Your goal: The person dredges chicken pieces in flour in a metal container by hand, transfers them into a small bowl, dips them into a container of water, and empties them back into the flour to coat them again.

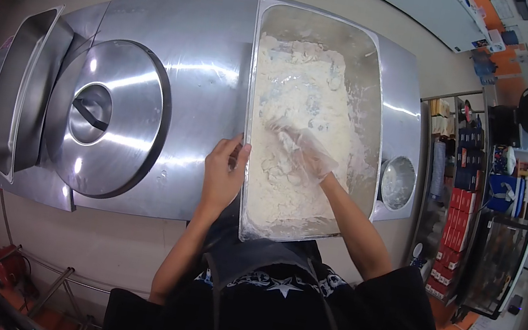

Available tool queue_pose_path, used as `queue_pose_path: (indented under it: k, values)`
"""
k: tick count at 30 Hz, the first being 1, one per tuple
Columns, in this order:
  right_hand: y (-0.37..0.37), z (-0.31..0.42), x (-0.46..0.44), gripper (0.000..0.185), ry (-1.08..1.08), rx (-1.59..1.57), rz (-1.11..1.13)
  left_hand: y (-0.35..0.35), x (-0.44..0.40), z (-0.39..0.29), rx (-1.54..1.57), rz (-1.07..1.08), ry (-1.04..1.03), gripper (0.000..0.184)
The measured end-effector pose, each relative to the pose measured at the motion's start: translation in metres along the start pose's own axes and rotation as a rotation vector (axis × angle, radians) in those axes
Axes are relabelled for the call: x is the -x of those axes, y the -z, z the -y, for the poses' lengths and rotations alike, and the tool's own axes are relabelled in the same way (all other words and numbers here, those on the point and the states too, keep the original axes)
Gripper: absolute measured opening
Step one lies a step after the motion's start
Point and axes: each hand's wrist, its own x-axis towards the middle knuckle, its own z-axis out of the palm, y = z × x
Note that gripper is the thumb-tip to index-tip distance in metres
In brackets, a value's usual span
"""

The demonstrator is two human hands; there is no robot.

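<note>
A deep rectangular metal pan holds a spread of pale flour, loose and clumpy in places. My right hand is in the pan, wearing a clear plastic glove dusted with flour. Its fingers stretch to the left into the flour, and their tips are partly coated. Bare, my left hand grips the pan's left rim near the front, thumb and fingers closed on the edge.
A large round steel lid with a black handle lies on the steel table at left. Beyond it stands another deep steel pan. A floury round metal bowl sits right of the flour pan. Stocked shelves stand farther right.
</note>
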Motion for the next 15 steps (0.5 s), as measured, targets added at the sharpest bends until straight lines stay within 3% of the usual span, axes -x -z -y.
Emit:
queue_pose_path:
  k: [3, 5, 8, 10, 12, 13, 15]
  values:
    - [-0.011, 0.037, 0.027, 0.046, -0.397, -0.762, 0.188, -0.005, -0.001, -0.004, 0.06, -0.009, 0.048, 0.027]
    - [0.002, 0.053, 0.02, 0.046, -0.267, -0.501, 0.29, -0.004, -0.006, -0.006, 0.028, 0.0, 0.032, 0.025]
    - [0.0, 0.077, -0.003, 0.046, -0.142, -0.154, 0.2, -0.005, -0.007, -0.007, 0.031, -0.03, 0.033, 0.025]
    - [-0.027, 0.081, -0.021, 0.047, -0.056, 0.556, 0.194, -0.01, -0.004, -0.008, 0.056, -0.059, 0.034, 0.025]
    - [-0.021, 0.028, 0.014, 0.049, -0.332, -0.385, 0.121, -0.013, -0.003, -0.003, 0.083, -0.081, 0.048, 0.026]
    - [-0.026, 0.035, 0.031, 0.051, -0.461, -0.853, 0.072, -0.015, -0.001, -0.001, 0.101, -0.098, 0.061, 0.026]
    - [-0.005, 0.1, 0.046, 0.049, -0.231, 0.17, 0.153, -0.023, 0.003, 0.003, 0.183, -0.154, 0.111, 0.028]
